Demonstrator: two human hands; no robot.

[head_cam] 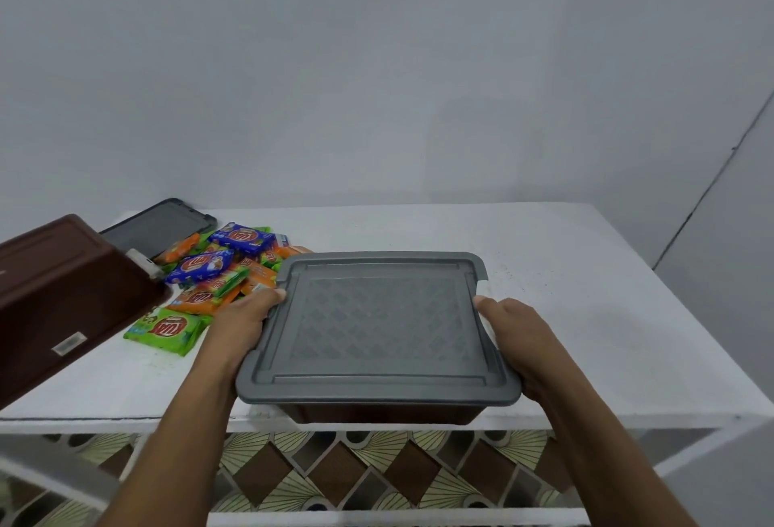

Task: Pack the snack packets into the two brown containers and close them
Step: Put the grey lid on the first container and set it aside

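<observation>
- Brown container [389,412] under a grey patterned lid [379,325], at the near edge.
- Second brown container [63,300], tilted, far left.
- Snack packets [218,275] heaped between them.
- Spare grey lid [161,227] behind the heap.

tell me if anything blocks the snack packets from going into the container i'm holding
Yes. The grey lid sits on top of the brown container, covering its opening, with the left hand and right hand gripping its sides. The snack packets lie on the table to its left.
</observation>
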